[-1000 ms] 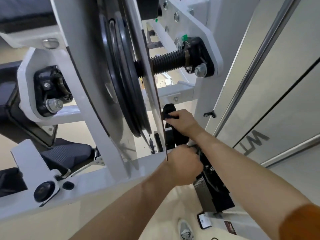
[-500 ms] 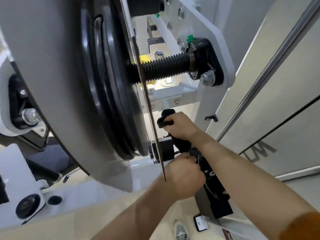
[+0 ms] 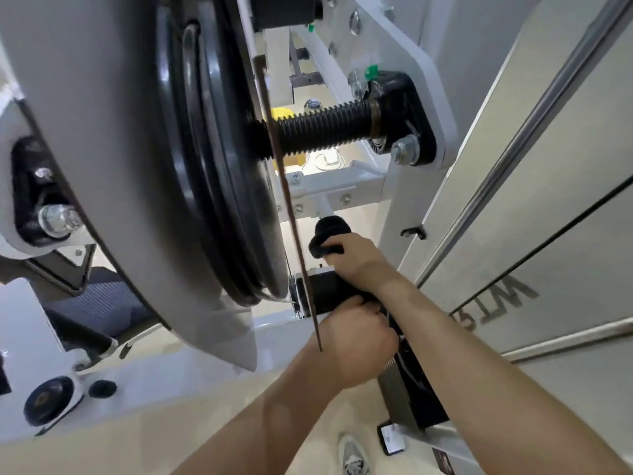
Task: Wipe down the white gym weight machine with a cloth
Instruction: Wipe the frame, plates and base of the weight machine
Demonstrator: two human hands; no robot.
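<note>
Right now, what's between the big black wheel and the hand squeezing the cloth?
A thin brown plate, edge-on, stands between the black wheel and the right hand gripping the black cloth, in the head view.

Right hand (image 3: 359, 260) gripping black cloth (image 3: 329, 231), white machine (image 3: 394, 42)

The white weight machine (image 3: 419, 68) stands upright and close, with a black threaded shaft (image 3: 325, 132) running from its black disc (image 3: 212, 149) on the left. The black cloth (image 3: 327, 236) is bunched on a white bar (image 3: 323, 209) just below, mid-scene.
</note>
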